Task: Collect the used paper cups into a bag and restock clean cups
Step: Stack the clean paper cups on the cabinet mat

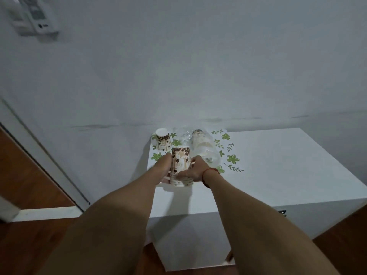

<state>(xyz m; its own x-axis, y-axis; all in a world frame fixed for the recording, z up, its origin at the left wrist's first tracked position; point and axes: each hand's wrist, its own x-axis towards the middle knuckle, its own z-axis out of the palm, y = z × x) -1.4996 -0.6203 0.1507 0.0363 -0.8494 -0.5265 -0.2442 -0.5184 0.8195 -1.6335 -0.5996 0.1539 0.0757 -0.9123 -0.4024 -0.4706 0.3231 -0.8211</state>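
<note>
A stack of upside-down paper cups [180, 163] with a brown coffee-bean print stands on the white table's [278, 167] left part. My left hand [163, 167] grips its left side and my right hand [193, 169] grips its right side near the rims. Another upside-down cup of the same print [163, 142] stands behind, at the table's back left corner. A clear plastic bag [204, 149] holding a row of stacked cups lies on its side behind my right hand.
A mat with green leaves and flowers [232, 155] covers the table's back left part under the cups. The wall rises directly behind. To the left are a door frame [39, 155] and wooden floor [29, 245]. The table's right half is bare white.
</note>
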